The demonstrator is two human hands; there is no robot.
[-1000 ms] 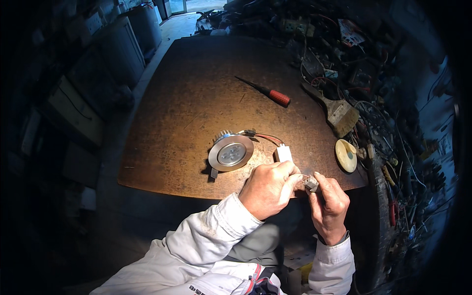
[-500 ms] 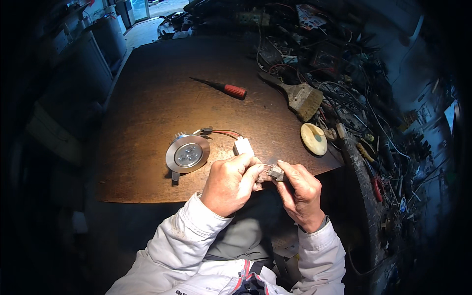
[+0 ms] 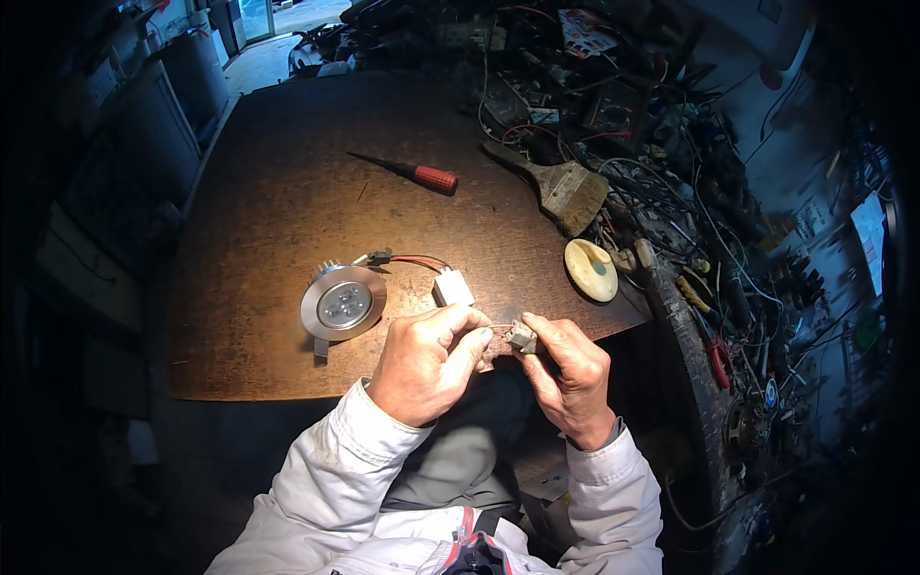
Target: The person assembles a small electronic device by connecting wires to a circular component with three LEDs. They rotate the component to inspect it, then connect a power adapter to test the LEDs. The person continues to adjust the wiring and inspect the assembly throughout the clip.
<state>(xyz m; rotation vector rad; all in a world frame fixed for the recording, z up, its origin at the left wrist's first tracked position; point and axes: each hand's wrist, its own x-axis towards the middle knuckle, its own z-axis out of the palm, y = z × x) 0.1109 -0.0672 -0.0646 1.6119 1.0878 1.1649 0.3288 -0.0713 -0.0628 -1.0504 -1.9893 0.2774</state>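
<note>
My left hand (image 3: 422,364) pinches a thin wire (image 3: 498,327) between thumb and forefinger at the table's front edge. My right hand (image 3: 572,372) is closed on a small grey block (image 3: 520,336), perhaps a terminal block; its exact kind is unclear. The wire runs from my left fingertips to this block. Just beyond my left hand lies a white driver box (image 3: 452,287). Red and black leads (image 3: 419,259) join it to a round LED downlight (image 3: 343,303) with a silver rim, lying face up to the left. My fingers hide part of the wire.
A red-handled screwdriver (image 3: 436,179) lies farther back on the brown wooden table (image 3: 278,211). Along the right side are a wide brush (image 3: 573,196) and a cream round disc (image 3: 590,270). Beyond them spreads a heap of cables and tools (image 3: 661,192), with red-handled pliers (image 3: 718,362).
The whole view has shifted, so the table and its things appear farther left. The wire between my left fingers and the block shows straighter. Both hands keep their grips.
</note>
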